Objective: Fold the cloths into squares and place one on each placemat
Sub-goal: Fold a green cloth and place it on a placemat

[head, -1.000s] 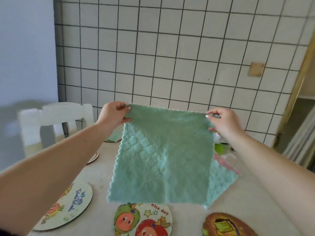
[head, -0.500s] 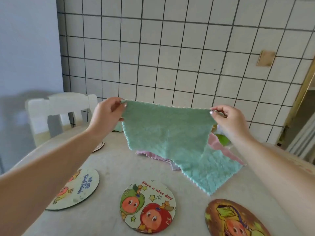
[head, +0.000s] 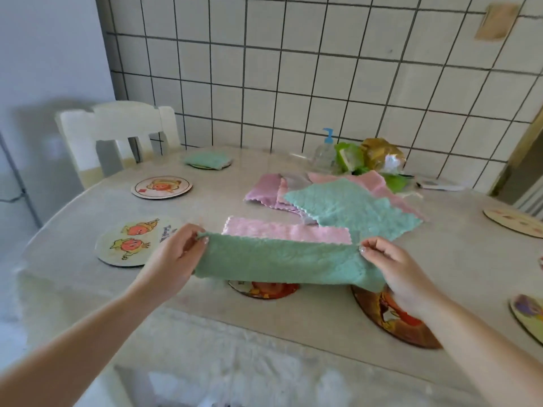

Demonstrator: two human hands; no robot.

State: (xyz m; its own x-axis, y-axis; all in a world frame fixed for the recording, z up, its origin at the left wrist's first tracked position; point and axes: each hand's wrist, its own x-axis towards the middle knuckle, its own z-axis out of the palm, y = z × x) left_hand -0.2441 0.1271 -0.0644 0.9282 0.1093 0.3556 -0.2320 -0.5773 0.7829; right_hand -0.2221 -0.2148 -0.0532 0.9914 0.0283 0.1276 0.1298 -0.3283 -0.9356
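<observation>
Folding is the step in hand: the left hand [head: 173, 259] and the right hand [head: 393, 268] each pinch an upper corner of a green cloth [head: 282, 264] between thumb and curled fingers, stretching it level just above the near edge of the table [head: 308, 318], over 2 placemats that it partly hides. It looks already doubled into a band, though I cannot tell for certain. The next move likely calls for laying it flat, or bringing 1 end across to the other to make a square, with corners matched so the scalloped edges line up. Cloths, counted: 1 held, 1 folded green cloth [head: 207, 159] already sitting on a mat at the far edge, 1 pink cloth [head: 286, 232] lying just beyond the held one, and a loose heap [head: 346, 201] toward the far right holding at least 1 green, 1 lilac and 1 pink piece. Placemats in view number 7: 2 bare ones [head: 161, 186] along the left edge, 1 under the folded cloth, 2 at the near edge, 2 at the right edge. A pump bottle [head: 325, 151] and bags stand by the wall.
</observation>
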